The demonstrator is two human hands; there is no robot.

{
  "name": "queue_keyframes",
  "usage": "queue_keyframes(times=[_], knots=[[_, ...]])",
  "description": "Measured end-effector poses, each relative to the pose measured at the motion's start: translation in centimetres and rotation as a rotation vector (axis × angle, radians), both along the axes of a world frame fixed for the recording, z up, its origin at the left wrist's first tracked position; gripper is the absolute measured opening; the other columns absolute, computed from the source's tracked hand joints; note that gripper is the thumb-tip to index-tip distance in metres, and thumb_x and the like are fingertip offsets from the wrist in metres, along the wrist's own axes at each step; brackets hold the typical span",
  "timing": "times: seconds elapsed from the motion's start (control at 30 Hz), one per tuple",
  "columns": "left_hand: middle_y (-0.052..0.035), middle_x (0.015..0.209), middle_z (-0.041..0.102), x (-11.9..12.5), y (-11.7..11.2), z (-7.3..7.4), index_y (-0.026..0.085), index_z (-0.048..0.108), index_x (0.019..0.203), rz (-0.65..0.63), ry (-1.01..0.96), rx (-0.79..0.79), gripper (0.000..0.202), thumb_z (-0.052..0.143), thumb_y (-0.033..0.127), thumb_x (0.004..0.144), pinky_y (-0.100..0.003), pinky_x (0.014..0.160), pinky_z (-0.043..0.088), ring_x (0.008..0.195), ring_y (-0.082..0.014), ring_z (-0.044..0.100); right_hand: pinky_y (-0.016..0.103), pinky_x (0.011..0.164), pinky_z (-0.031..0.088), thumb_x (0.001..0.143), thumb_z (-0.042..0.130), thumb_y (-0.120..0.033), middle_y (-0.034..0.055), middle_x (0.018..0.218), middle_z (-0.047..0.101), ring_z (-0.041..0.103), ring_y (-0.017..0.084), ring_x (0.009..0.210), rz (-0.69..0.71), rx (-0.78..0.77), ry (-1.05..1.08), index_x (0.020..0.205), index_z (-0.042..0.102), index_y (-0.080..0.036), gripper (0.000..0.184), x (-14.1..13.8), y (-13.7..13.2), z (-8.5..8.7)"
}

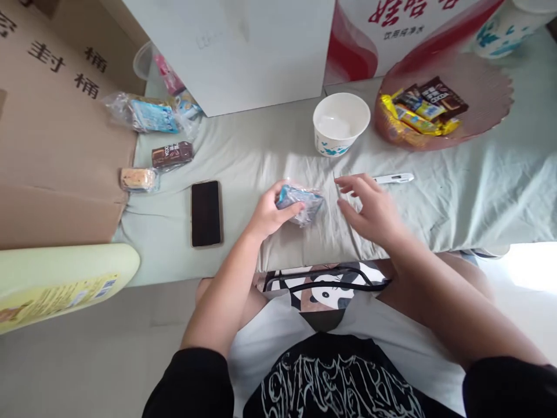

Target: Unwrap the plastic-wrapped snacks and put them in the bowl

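Observation:
My left hand (270, 210) grips a small blue snack in a clear plastic wrapper (304, 204), holding it on the pale green cloth (261, 151). My right hand (369, 206) hovers just right of the wrapper with its fingers spread and nothing in them. A white pen (394, 178) lies just beyond my right hand. A white paper bowl (340, 123) stands farther back, between the two hands.
A black phone (206, 212) lies left of my left hand. Wrapped snacks (172, 154) sit at the back left by a cardboard box (56, 133). A pink dish of candy bars (439, 107) stands at the back right. A white box (243, 46) rises behind.

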State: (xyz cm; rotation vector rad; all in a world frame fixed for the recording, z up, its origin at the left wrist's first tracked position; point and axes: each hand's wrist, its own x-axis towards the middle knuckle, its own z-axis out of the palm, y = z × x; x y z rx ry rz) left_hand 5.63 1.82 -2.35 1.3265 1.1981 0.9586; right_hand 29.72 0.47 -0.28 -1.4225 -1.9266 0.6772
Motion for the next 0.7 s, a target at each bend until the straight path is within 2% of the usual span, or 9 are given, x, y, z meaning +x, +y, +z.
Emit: queue_keyframes(times=[0.07,0.13,0.2,0.3,0.37,0.47,0.57,0.7], knots=[[-0.0075,0.108,0.071,-0.1,-0.1,-0.8,0.024,0.054,0.134,0.129,0.109,0.083,0.076,0.084,0.059,0.073,-0.037,0.090,0.057,0.099,-0.0237,0.070,0.050,0.093,0.053,0.091,0.050,-0.023,0.0143,0.118,0.068,0.066,0.032,0.108,-0.064,0.075,-0.162,0.123,0.066,-0.023,0.036,2.5,1.3,0.1],[-0.0087,0.111,0.070,-0.1,-0.2,-1.4,0.025,0.045,0.144,0.197,0.194,0.148,0.080,0.079,0.059,0.079,-0.036,0.089,0.057,0.099,-0.0229,0.070,0.056,0.095,0.049,0.088,0.049,-0.020,0.0175,0.122,0.067,0.063,0.037,0.113,-0.138,0.091,-0.310,0.125,0.066,-0.021,0.040,4.5,2.6,-0.6],[-0.0111,0.120,0.068,-0.1,-0.4,-1.9,0.026,0.045,0.144,0.177,0.240,0.170,0.077,0.076,0.059,0.082,-0.034,0.085,0.057,0.103,-0.0232,0.070,0.061,0.094,0.047,0.087,0.051,-0.021,0.0197,0.124,0.067,0.061,0.041,0.113,-0.195,0.078,-0.408,0.120,0.068,-0.020,0.038,5.6,3.7,-1.8],[-0.0129,0.130,0.065,-0.1,-0.5,-2.1,0.026,0.048,0.142,0.107,0.259,0.167,0.075,0.075,0.060,0.081,-0.032,0.082,0.058,0.108,-0.0245,0.069,0.058,0.093,0.045,0.088,0.052,-0.026,0.0170,0.114,0.071,0.063,0.038,0.106,-0.221,0.093,-0.433,0.103,0.071,-0.022,0.024,6.0,4.5,-3.0],[-0.0126,0.130,0.066,-0.2,-0.3,-2.2,0.027,0.047,0.144,0.094,0.247,0.165,0.075,0.075,0.059,0.082,-0.033,0.082,0.059,0.105,-0.0238,0.070,0.052,0.090,0.046,0.090,0.053,-0.029,0.0132,0.101,0.073,0.065,0.034,0.096,-0.204,0.113,-0.397,0.101,0.070,-0.024,0.021,5.5,4.4,-3.0],[-0.0118,0.127,0.067,-0.4,-0.1,-2.3,0.028,0.046,0.146,0.105,0.240,0.168,0.073,0.074,0.055,0.085,-0.033,0.081,0.060,0.099,-0.0220,0.071,0.041,0.076,0.048,0.090,0.057,-0.036,0.0077,0.089,0.074,0.065,0.026,0.077,-0.143,0.087,-0.269,0.111,0.069,-0.026,0.025,3.8,3.5,-1.8],[-0.0120,0.133,0.065,-0.4,-0.1,-2.3,0.028,0.049,0.144,0.133,0.315,0.244,0.067,0.075,0.050,0.086,-0.038,0.091,0.060,0.112,-0.0255,0.070,0.034,0.065,0.047,0.091,0.060,-0.043,0.0054,0.093,0.074,0.061,0.020,0.065,-0.043,0.058,-0.137,0.110,0.070,-0.027,0.027,1.5,2.1,-0.6],[-0.0106,0.136,0.065,-0.3,-0.3,-1.9,0.030,0.053,0.142,0.122,0.407,0.350,0.063,0.078,0.044,0.085,-0.045,0.107,0.054,0.128,-0.0293,0.063,0.033,0.066,0.049,0.093,0.056,-0.035,0.0049,0.096,0.073,0.062,0.017,0.066,0.086,0.059,-0.054,0.111,0.071,-0.026,0.025,-1.1,1.3,-0.1]])
